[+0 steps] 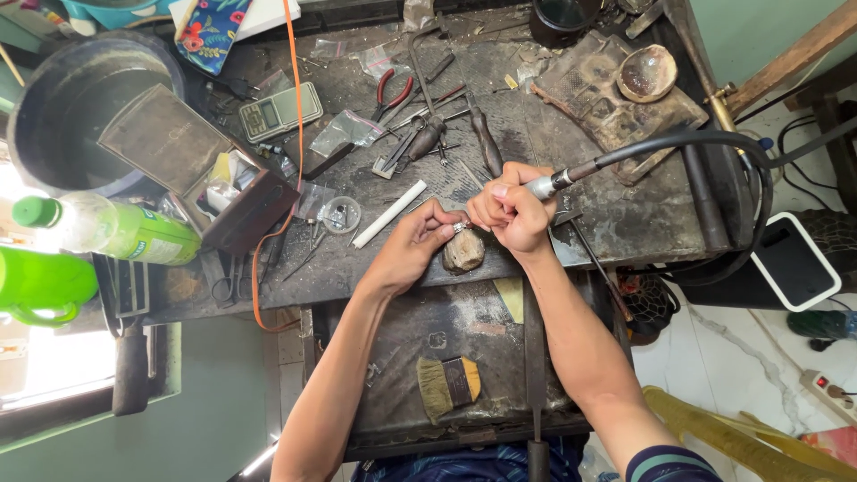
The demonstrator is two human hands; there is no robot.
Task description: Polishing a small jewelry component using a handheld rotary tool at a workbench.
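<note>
My left hand pinches a small silver ring and rests it on a worn wooden bench peg at the front of the workbench. My right hand is closed around a rotary handpiece, whose tip points at the ring. A black flexible shaft runs from the handpiece to the right and loops down past the bench edge. The tool's bit is hidden between my fingers.
The dirty bench carries red-handled pliers, files, a white stick, a pocket scale and small plastic bags. A brush lies in the tray below. Green bottles and a dark round basin stand left.
</note>
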